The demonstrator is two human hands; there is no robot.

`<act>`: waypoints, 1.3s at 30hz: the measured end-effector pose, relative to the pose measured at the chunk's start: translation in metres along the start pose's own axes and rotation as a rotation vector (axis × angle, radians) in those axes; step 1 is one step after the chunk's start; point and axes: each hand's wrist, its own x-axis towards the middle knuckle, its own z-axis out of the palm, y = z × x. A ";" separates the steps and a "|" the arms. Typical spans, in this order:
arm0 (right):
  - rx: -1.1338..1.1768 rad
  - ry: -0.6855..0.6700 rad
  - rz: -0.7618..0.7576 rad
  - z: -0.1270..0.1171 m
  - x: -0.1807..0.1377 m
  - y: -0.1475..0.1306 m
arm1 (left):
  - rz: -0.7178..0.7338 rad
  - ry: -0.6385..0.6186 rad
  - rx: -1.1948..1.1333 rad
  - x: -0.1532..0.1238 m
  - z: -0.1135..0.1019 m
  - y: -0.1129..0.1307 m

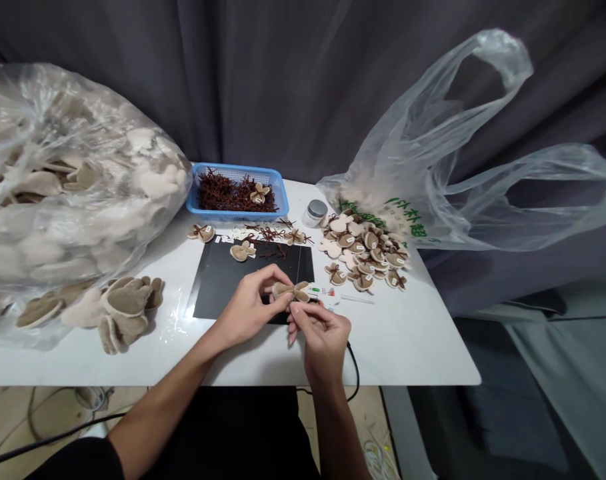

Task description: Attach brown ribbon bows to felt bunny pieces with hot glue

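My left hand pinches a small brown plush piece with rounded lobes above the front edge of the black mat. Just below it, my right hand has thumb and fingers pressed together close to the piece; what they hold, if anything, is too small to make out. Behind my fingers lies a white device with green and red marks, partly hidden by the hands. Another plush piece rests at the mat's far edge beside a small white tag.
A blue basket holds dark brown bows. Finished-looking plush pieces with bows are heaped right, by a grey-lidded jar and a clear plastic bag. Left stand a bulging bag and loose plush pieces. A black cable crosses the front edge.
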 end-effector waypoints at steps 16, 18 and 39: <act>-0.833 -0.185 -0.861 -0.019 0.017 -0.025 | 0.029 -0.029 0.324 0.004 0.003 0.003; -0.881 -0.261 -0.874 -0.024 0.025 -0.029 | 0.045 -0.048 0.376 0.004 0.002 0.006; -0.990 -0.683 -0.468 -0.020 0.056 -0.062 | 0.024 -0.132 0.413 -0.001 -0.011 0.008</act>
